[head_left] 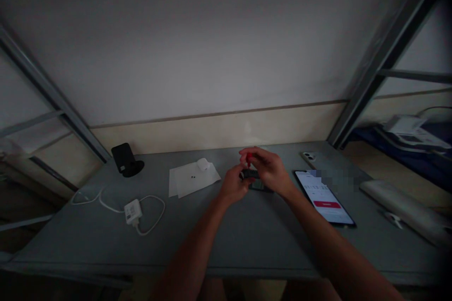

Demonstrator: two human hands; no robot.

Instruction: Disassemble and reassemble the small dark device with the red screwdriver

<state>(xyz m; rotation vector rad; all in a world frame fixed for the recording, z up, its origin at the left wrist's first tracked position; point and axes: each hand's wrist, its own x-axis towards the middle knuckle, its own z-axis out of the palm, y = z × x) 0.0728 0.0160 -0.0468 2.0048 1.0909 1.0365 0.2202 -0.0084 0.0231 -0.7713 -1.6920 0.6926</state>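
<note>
Over a gray desk [256, 240], the left hand [234, 185] is gripping a dark band-like piece [251, 174], its long axis running sideways — while the right hand [271, 169], close by, is pinching a small red tool [249, 159] roughly upright above the piece; whether they're touching, I cannot tell.

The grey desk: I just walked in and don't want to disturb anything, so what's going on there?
A person is working over the grey desk with both hands. The left hand holds a small dark item, while the right hand grips a small red object just above it; whether the two touch is hard to tell. To the left, white paper bears a few dark specks; to the right lies a device with a lit screen.
</note>
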